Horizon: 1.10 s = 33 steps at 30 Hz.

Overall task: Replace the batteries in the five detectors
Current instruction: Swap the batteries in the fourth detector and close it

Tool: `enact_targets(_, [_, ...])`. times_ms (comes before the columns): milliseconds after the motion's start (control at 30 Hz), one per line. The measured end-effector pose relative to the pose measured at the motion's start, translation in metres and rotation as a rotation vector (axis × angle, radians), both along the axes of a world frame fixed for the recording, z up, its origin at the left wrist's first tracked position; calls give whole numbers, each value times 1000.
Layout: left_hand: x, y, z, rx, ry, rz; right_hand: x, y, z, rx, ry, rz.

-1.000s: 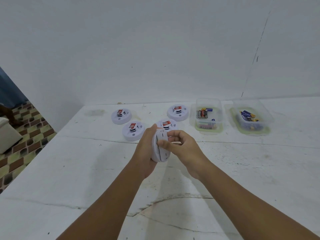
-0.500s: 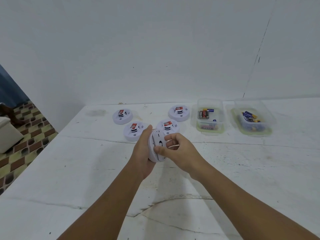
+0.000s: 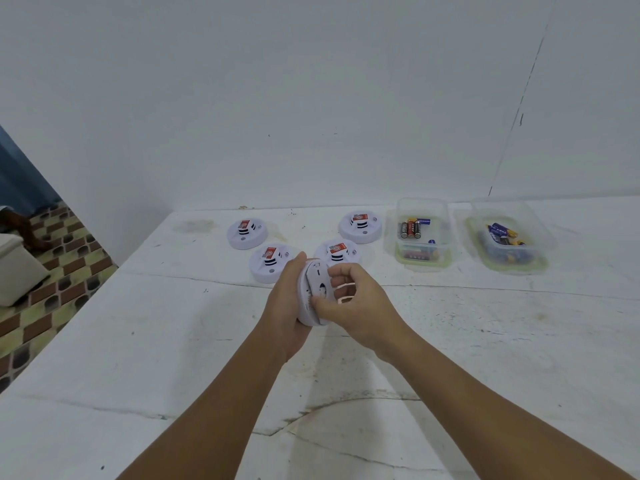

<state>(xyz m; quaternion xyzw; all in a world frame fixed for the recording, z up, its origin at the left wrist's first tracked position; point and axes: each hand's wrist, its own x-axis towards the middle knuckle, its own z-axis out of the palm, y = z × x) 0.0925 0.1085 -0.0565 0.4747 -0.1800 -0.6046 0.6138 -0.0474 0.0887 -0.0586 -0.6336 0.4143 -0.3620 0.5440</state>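
I hold a round white detector point(image 3: 314, 289) on edge above the white table point(image 3: 138, 341), its back turned to the right. My left hand point(image 3: 287, 306) grips it from the left, and my right hand point(image 3: 353, 303) curls its fingers and thumb round the back plate. Several more white detectors lie face up behind my hands: one point(image 3: 246, 233) at the far left, one point(image 3: 268, 263) nearer, one point(image 3: 337, 252) just beyond the held one, one point(image 3: 360, 226) at the back. Each carries a red label.
Two clear plastic tubs stand at the right: the nearer tub point(image 3: 420, 233) holds red and black batteries, the farther tub point(image 3: 505, 237) blue and yellow ones. The table's left edge drops to a tiled floor point(image 3: 45, 258). A white wall rises behind.
My right hand has turned on the detector's back, its thumb sliding down to the lower rim. The detector has tilted slightly. The other detectors and the tubs stay still.
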Motion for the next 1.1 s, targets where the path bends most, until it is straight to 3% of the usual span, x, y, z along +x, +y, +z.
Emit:
enact_targets(233, [-2, 0, -1, -24, -63, -49, 1, 2, -1, 4, -8, 20])
enact_targets(467, [5, 1, -4, -14, -60, -24, -2, 0, -3, -339, 175, -140])
enact_targets(600, [5, 1, 3, -46, -48, -45, 0, -4, 2, 43, -235, -125])
enact_targets(667, [5, 1, 4, -40, -45, -36, 3, -6, 2, 161, -333, -98])
enact_targets(833, [-3, -1, 4, -35, 8, -24, 10, 0, 6, 149, -331, -41])
enact_targets(1100, [-6, -1, 6, -113, 95, 6, 19, 9, -10, 28, -269, -149])
